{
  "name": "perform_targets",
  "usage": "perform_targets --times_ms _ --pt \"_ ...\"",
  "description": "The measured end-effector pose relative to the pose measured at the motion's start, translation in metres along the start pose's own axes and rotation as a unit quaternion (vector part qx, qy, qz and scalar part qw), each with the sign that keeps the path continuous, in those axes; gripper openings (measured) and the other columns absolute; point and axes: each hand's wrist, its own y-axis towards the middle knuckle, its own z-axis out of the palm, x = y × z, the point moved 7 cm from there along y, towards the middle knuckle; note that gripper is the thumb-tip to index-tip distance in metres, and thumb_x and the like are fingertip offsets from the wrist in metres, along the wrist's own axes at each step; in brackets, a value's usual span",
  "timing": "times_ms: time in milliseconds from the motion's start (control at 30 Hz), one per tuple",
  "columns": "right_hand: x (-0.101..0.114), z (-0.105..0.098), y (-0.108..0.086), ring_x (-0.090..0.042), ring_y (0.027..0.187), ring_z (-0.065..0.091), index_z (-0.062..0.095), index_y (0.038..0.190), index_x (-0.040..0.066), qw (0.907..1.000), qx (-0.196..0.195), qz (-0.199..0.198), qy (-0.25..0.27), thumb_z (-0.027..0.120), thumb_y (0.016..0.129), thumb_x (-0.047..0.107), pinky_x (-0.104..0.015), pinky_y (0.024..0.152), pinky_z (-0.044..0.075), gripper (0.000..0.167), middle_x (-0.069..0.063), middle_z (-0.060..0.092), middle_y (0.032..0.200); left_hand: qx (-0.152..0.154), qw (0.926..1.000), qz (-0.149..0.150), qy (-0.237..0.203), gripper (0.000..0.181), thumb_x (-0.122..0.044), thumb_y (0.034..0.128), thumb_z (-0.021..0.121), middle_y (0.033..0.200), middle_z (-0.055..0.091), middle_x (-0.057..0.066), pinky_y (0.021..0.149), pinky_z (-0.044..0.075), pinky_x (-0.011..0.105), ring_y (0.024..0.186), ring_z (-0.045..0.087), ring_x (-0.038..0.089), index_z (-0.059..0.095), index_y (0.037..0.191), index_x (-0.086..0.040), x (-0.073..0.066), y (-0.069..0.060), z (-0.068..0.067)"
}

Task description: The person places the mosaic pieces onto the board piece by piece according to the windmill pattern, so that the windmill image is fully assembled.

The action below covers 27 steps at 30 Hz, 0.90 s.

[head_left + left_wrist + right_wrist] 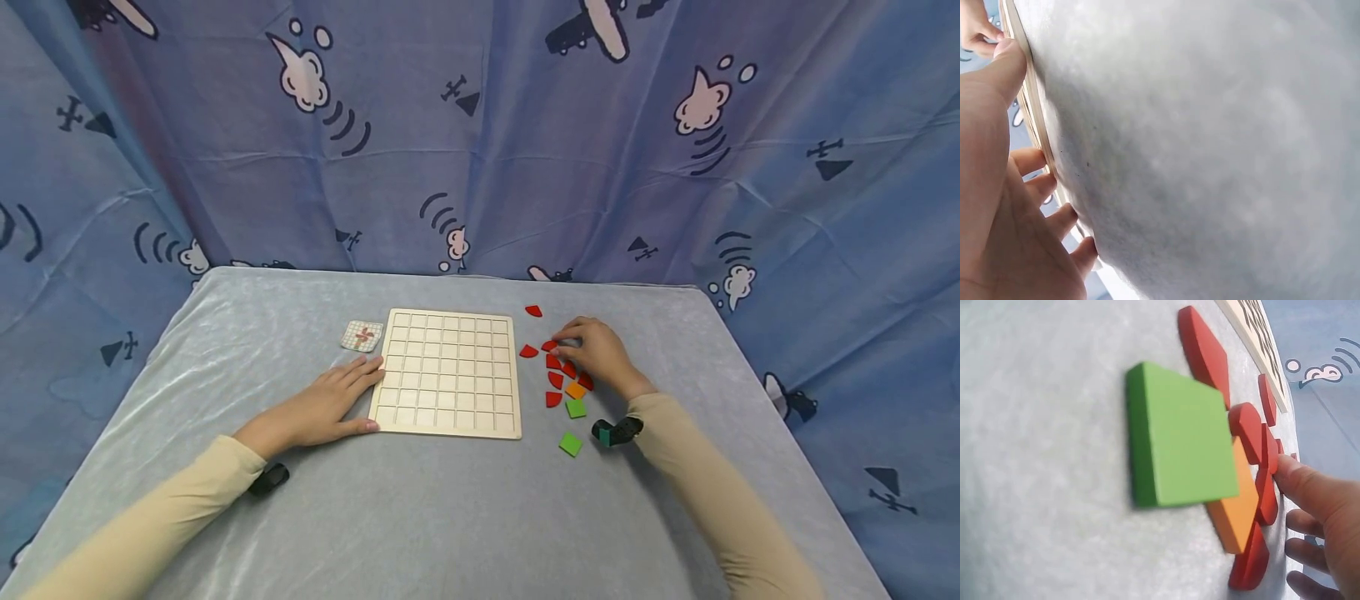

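A light wooden grid board (442,372) lies flat on the table. My left hand (326,406) rests at its left edge, fingers extended; the left wrist view shows the thumb (1010,62) and fingertips against the board's side (1036,112). Right of the board, my right hand (600,354) has thumb and forefinger around a red quarter-round piece (549,346). In the right wrist view the thumb (1304,484) meets red pieces (1269,447). Several other red pieces (553,399) lie close by, with an orange piece (575,390) and a green square (576,408).
A small card with a red pattern on a grid (362,336) lies left of the board. A second green square (571,444) sits nearer the front, and one red piece (533,311) lies farther back. A blue patterned curtain (480,142) hangs behind the grey-covered table (450,517).
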Motion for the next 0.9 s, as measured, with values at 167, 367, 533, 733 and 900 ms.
perform_targets --times_ms 167,367,533,733,900 --pt "0.001 0.0 0.0 -0.033 0.108 0.061 0.077 0.111 0.01 1.0 0.0 -0.007 0.001 0.076 0.088 0.028 -0.051 0.099 0.05 0.03 -0.013 0.069 0.113 0.006 1.0 -0.004 -0.001 0.079 -0.051 0.0952 0.06 0.164 0.025 0.015 0.118 0.026 0.062 0.151 0.022 0.042 0.032 0.154 -0.005 -0.001 0.0 0.0" --pt "0.002 -0.001 0.0 -0.032 0.107 0.062 0.077 0.11 0.009 0.9999 -0.004 -0.011 0.0 0.076 0.088 0.029 -0.051 0.098 0.05 0.03 -0.013 0.069 0.113 0.012 0.9998 -0.011 -0.008 0.08 -0.049 0.0949 0.061 0.165 0.023 0.015 0.118 0.025 0.064 0.152 0.02 0.042 0.031 0.155 -0.005 -0.001 0.0 0.001" --pt "0.005 -0.002 0.003 -0.031 0.106 0.063 0.077 0.11 0.01 0.9999 -0.005 -0.014 0.0 0.075 0.089 0.029 -0.05 0.097 0.051 0.029 -0.012 0.07 0.112 0.021 0.9996 -0.018 -0.005 0.081 -0.051 0.0947 0.06 0.166 0.021 0.014 0.118 0.022 0.065 0.153 0.018 0.041 0.029 0.156 -0.006 0.001 0.002 0.004" --pt "0.016 -0.003 0.01 -0.028 0.101 0.065 0.077 0.111 0.011 0.9993 -0.013 -0.036 0.0 0.074 0.09 0.027 -0.046 0.092 0.053 0.026 -0.009 0.072 0.109 0.022 0.9996 -0.019 -0.004 0.082 -0.051 0.0943 0.06 0.166 0.021 0.014 0.118 0.022 0.065 0.153 0.018 0.042 0.03 0.155 -0.006 0.002 0.003 0.005" --pt "0.03 0.0 0.016 -0.026 0.098 0.066 0.076 0.113 0.013 0.9991 -0.007 -0.041 0.006 0.074 0.089 0.031 -0.045 0.09 0.054 0.03 -0.008 0.071 0.111 0.022 0.9995 -0.021 -0.004 0.082 -0.05 0.0943 0.06 0.166 0.021 0.015 0.118 0.022 0.065 0.153 0.018 0.042 0.03 0.155 -0.005 0.002 0.002 0.005"
